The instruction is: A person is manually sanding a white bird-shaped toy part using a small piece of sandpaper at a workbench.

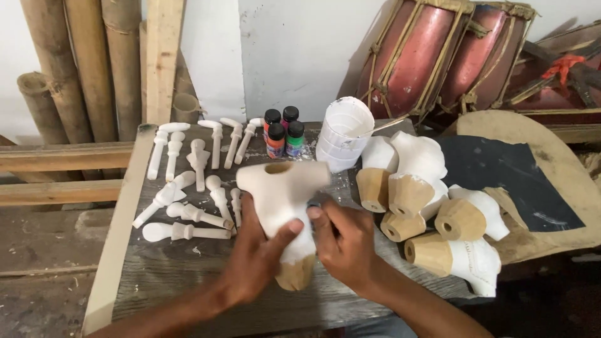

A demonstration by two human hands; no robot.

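— What's that being held up over the near middle of the wooden table [188, 275]?

— A carved wooden doll torso [283, 213], white-primed above with a bare wood base at the near end. It looks solid and stiff, light enough to hold easily. The coated part may be chalky or slick, so I'd judge the waist and bare base the safest places to hold.

— And the hands?

— The left hand [253, 256] wraps around its waist, thumb across the front, fingers closed on it. The right hand [341, 241] presses against its right side, fingers curled; I can't tell whether it pinches something small.

— Around it?

— White turned pegs [188, 213] to the left, paint bottles [282, 133] at the far side, more torsos [460, 235] on the right.
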